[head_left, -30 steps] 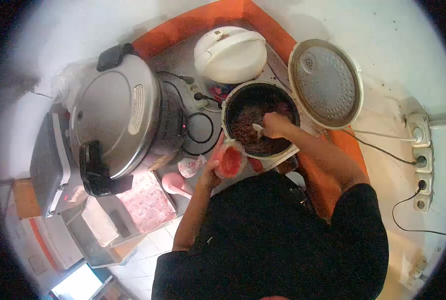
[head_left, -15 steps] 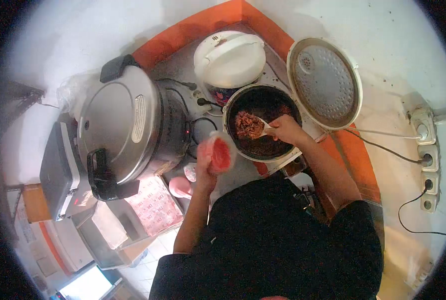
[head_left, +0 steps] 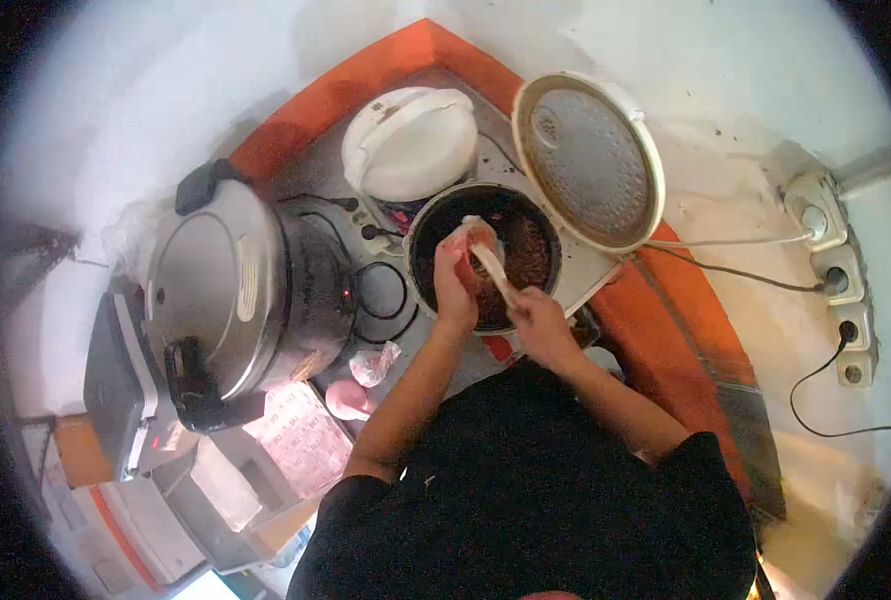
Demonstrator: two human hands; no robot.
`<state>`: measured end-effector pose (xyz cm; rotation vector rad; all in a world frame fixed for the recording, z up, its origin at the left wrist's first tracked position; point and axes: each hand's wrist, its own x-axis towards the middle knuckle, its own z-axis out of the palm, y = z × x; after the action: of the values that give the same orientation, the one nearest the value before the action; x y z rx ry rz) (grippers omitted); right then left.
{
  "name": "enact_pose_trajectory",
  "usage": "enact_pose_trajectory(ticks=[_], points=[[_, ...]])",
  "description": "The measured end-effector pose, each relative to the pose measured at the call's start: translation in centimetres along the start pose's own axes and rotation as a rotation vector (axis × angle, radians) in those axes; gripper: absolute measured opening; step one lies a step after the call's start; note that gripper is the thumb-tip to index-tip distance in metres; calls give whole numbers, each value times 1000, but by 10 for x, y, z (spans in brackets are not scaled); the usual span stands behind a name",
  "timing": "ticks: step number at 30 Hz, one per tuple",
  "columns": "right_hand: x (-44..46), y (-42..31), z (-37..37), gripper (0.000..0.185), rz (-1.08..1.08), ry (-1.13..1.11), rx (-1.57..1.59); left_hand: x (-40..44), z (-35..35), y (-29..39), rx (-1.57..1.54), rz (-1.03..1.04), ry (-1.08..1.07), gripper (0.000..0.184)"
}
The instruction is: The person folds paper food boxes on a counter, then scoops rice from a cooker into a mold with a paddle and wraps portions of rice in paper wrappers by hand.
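My left hand is wrapped round a pinkish, see-through plastic bag above the open rice cooker. In my right hand, closed on its handle, is a pale rice paddle. The blade end of the paddle is at the mouth of the bag; how far in it sits I cannot tell. Reddish-brown rice lies in the dark pot of the cooker, partly hidden behind my hands. The cooker's lid is tipped up and back, its stained inner plate showing.
A second cooker with a white lid stands behind. At the left is a large steel cooker with black handles. Pink patterned paper, a small knotted bag and a pink object lie nearer. Sockets line the right wall.
My left hand has brought the bag rightward over the pot. The paddle, which held a heap of rice over the pot, is now turned up into the bag's mouth.
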<state>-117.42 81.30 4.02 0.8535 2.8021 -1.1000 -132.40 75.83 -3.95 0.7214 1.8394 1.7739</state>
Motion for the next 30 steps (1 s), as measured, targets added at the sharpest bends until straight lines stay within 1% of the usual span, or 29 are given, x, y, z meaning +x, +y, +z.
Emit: enact_pose_trajectory(ticks=[1,2,3,4,5,7,8,10,12,13,14,15,17,19,21,23,25,26,27,28,29,30], points=[[-1,9,8,34,12,3,7,2,2,-1,84,44,-51,48],[-1,19,17,36,-84,83,36,-6,4,31,-212,-112,13,46],[-4,24,24,38,-178,161,66,-9,3,38,-353,-199,41,45],[-6,3,0,41,-165,103,69,-12,3,45,-496,-284,81,44],[-8,-18,-25,41,-160,103,77,-6,1,41,-655,-387,71,44],[-9,-46,-60,40,53,-133,56,4,-3,36,-977,-588,56,44],[-9,-41,-61,40,53,-138,58,4,-3,47,-894,-614,138,43],[-11,-22,-65,39,-77,-239,-90,4,-7,46,-916,-585,132,43],[-11,1,-67,38,-85,-212,-78,6,-16,38,-936,-549,131,42],[-9,10,-70,38,-84,-177,-70,9,-24,24,-1018,-472,40,44],[-3,15,-79,33,-98,-208,-148,11,-30,15,-1097,-392,-52,45],[11,17,-81,33,-103,-214,-145,10,-35,23,-1095,-391,-44,45],[44,26,-84,28,6,-300,-198,7,-44,37,-884,-386,-19,48],[82,24,-72,23,-27,-261,-216,0,-54,40,-890,-383,-28,51],[124,14,-44,21,50,-210,-211,-8,-65,58,-893,-280,-135,51],[146,-1,-23,21,-44,-290,-335,-7,-75,48,-838,-330,-137,52],[141,-5,-2,20,-218,-432,-343,-8,-75,51,-1040,-366,89,47],[134,-12,2,20,-191,-450,-373,-7,-76,52,-1044,-363,89,47],[130,-12,2,20,-190,-459,-379,-10,-77,53,-1086,-337,43,48],[125,-9,-1,20,-249,-591,-499,-13,-78,52,-1131,-309,0,49],[121,-10,-7,20,-309,-724,-621,-13,-80,48,-1144,-307,9,49],[120,-14,-11,19,-355,-764,-752,-10,-83,43,-1118,-329,29,49]])
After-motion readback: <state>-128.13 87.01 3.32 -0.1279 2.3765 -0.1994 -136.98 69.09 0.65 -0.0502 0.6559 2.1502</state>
